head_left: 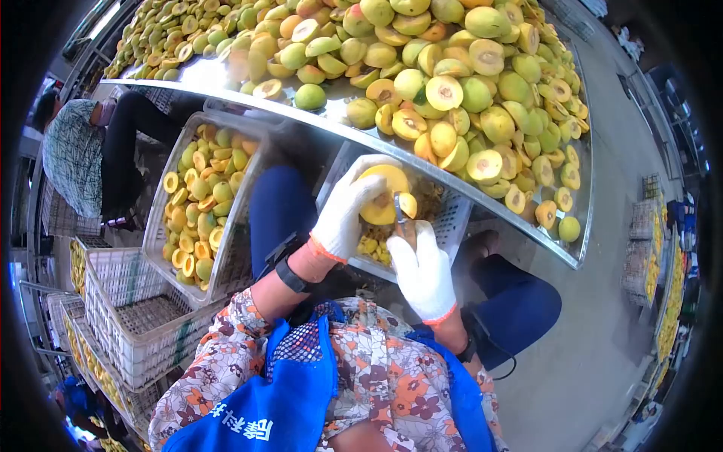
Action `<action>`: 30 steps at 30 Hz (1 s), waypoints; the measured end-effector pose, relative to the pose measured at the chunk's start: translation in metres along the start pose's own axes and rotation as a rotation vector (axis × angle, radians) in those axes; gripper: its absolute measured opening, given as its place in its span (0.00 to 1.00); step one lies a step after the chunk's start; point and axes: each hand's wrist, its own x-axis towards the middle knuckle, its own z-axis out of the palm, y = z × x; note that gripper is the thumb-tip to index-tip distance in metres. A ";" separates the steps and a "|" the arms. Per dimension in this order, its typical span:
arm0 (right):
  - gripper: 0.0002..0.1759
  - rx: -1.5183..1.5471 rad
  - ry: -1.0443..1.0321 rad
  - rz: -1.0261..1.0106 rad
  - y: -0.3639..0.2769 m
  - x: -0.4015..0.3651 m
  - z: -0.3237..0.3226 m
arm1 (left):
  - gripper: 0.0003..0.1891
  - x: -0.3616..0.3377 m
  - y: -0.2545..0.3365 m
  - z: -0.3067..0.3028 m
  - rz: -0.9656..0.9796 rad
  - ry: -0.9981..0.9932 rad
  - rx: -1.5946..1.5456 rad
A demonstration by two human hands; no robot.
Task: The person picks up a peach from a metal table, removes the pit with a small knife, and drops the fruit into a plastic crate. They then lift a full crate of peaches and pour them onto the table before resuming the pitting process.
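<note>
My left hand (344, 207), in a white knit glove with an orange cuff, is closed around yellow peach halves (392, 179). My right hand (425, 277), gloved the same way, grips a small knife (400, 205) with a brown handle. Its metal blade points up and meets the cut side of the fruit, where a small yellow piece (408, 203) sits beside the blade. Below both hands, between my knees, stands a pale plastic crate (455, 220) with yellow scraps and brown pits in it.
A metal table (520, 220) heaped with halved peaches (443, 92) lies just ahead, its edge close to my hands. At my left stand a crate of peach halves (202, 203) and stacked white crates (135, 324). Another person (75, 154) sits at the far left.
</note>
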 end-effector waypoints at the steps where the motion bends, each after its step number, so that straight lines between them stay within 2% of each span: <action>1: 0.13 -0.309 0.026 -0.343 0.002 0.000 0.000 | 0.22 -0.003 -0.001 0.003 -0.004 0.010 0.033; 3: 0.13 -0.276 0.029 -0.290 0.000 -0.005 0.003 | 0.20 -0.007 -0.001 0.006 0.016 0.021 0.083; 5: 0.13 -0.225 0.007 -0.144 -0.001 -0.008 0.005 | 0.20 -0.009 -0.002 0.005 0.057 0.060 0.180; 9: 0.14 -0.226 0.120 -0.249 0.026 -0.008 0.010 | 0.19 -0.016 0.006 0.012 0.105 0.049 0.329; 11: 0.15 -0.304 0.118 -0.261 0.048 -0.017 0.011 | 0.18 -0.019 0.001 0.006 0.102 0.082 0.180; 12: 0.16 0.211 0.002 0.325 0.030 -0.014 0.008 | 0.17 -0.018 0.005 0.007 0.073 0.128 0.224; 13: 0.16 0.216 -0.007 0.334 0.022 -0.015 0.007 | 0.17 -0.018 0.004 0.005 0.064 0.137 0.227; 16: 0.12 0.203 -0.056 0.092 -0.004 -0.014 0.002 | 0.16 -0.018 0.003 0.005 0.127 0.134 0.309; 17: 0.12 0.207 -0.054 0.099 -0.001 -0.014 0.004 | 0.16 -0.020 0.002 0.009 0.119 0.133 0.312; 19: 0.11 -0.245 0.028 -0.271 0.005 -0.013 0.008 | 0.16 -0.022 0.001 0.014 0.125 0.141 0.312; 20: 0.11 -0.244 0.028 -0.271 0.005 -0.013 0.008 | 0.13 -0.022 0.000 0.014 0.118 0.134 0.267; 27: 0.09 -0.149 0.036 -0.154 -0.002 -0.016 0.011 | 0.13 -0.027 -0.003 0.024 0.099 0.149 0.295; 29: 0.10 -0.044 -0.019 0.152 -0.011 -0.013 0.011 | 0.12 -0.028 -0.006 0.025 0.075 0.178 0.338; 30: 0.10 -0.041 -0.019 0.157 -0.010 -0.014 0.011 | 0.12 -0.028 -0.009 0.025 0.070 0.178 0.340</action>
